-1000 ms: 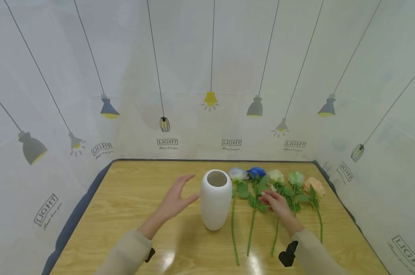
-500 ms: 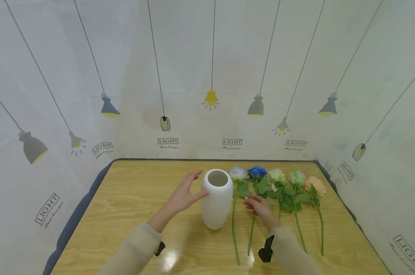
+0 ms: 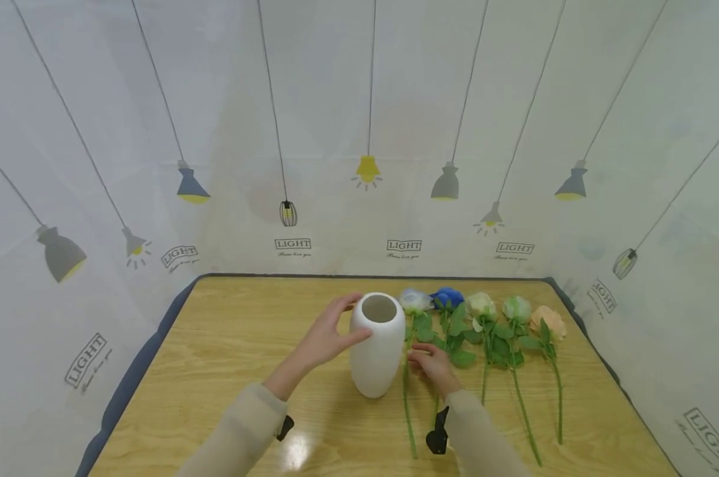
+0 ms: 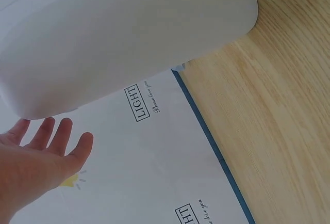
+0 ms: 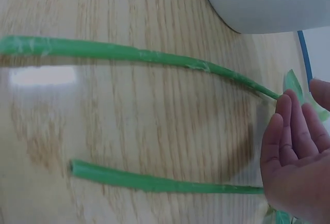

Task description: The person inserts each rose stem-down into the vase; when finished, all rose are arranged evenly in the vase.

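A white vase stands upright on the table. My left hand is at its upper left side, the thumb in front of the wall and the fingers by the rim. In the left wrist view the left hand's fingers are spread, tips at the vase's edge; firm contact is hard to tell. My right hand is just right of the vase, over the stems. Its loosely bent fingers reach the stem of the pale lilac rose; no grip on it shows.
Right of the pale rose lie a blue rose, a cream rose, a pale green rose and a peach rose, stems toward me. The wooden table ends at a printed cloth wall.
My left hand has moved right, up to the vase. The right hand has moved left across the stems, from beside the cream rose's stem to the pale lilac rose's stem.
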`<state>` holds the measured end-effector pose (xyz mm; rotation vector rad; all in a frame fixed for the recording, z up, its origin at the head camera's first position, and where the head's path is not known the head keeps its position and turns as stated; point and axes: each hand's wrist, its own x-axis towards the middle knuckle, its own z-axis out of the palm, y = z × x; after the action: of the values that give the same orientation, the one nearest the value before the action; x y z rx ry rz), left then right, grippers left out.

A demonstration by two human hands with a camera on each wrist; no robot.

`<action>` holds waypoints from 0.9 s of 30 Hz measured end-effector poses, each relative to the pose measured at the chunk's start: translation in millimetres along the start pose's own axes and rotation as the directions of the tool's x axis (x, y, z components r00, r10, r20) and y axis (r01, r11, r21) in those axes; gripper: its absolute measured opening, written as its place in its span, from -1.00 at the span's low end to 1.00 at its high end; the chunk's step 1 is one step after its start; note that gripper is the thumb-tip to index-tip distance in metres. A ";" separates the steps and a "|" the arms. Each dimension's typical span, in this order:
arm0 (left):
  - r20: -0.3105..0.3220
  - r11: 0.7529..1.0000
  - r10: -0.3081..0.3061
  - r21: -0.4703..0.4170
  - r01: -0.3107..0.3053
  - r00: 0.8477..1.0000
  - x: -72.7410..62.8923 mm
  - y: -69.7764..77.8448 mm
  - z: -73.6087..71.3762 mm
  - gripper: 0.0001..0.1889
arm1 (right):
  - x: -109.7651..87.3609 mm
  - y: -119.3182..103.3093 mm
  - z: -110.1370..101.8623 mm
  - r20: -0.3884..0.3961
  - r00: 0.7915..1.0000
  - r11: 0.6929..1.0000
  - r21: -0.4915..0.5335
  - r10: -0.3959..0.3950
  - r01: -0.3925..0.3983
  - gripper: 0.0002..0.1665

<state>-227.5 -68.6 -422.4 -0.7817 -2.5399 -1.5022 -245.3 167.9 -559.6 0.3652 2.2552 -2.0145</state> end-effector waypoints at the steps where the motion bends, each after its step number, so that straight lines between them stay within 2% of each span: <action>1: -0.001 1.000 0.000 -0.004 0.000 1.000 0.9 1.3 -0.1 -0.33 | 1.9 2.2 0.8 -0.002 1.000 1.000 0.016 -0.005 0.006 -0.55; 9: 0.000 1.000 -0.005 -0.008 0.005 1.000 4.1 3.9 0.2 -0.37 | 7.0 14.3 7.1 -0.058 0.998 0.999 0.021 -0.024 0.025 -0.60; 15: -0.011 1.000 0.002 -0.010 -0.002 1.000 3.6 2.1 0.7 -0.38 | 4.5 13.7 13.6 -0.108 0.992 0.989 -0.139 -0.060 0.045 -0.63; 19: -0.017 1.000 0.011 -0.014 -0.011 1.000 3.9 2.3 1.0 -0.39 | 1.9 10.7 16.2 -0.144 0.986 0.962 -0.268 -0.088 0.047 -0.64; 22: -0.017 1.000 0.019 -0.016 -0.019 1.000 3.5 6.0 0.2 -0.39 | -0.4 7.9 18.0 -0.167 0.977 0.930 -0.361 -0.133 0.065 -0.65; 27: -0.012 0.998 0.028 -0.053 -0.029 1.000 -1.9 31.5 -7.4 -0.42 | -3.6 4.3 20.1 -0.182 0.968 0.883 -0.465 -0.173 0.070 -0.67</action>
<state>-212.4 -63.4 -394.3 -0.8102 -2.4791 -1.5666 -242.5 148.0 -565.3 0.4220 2.8545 -1.4710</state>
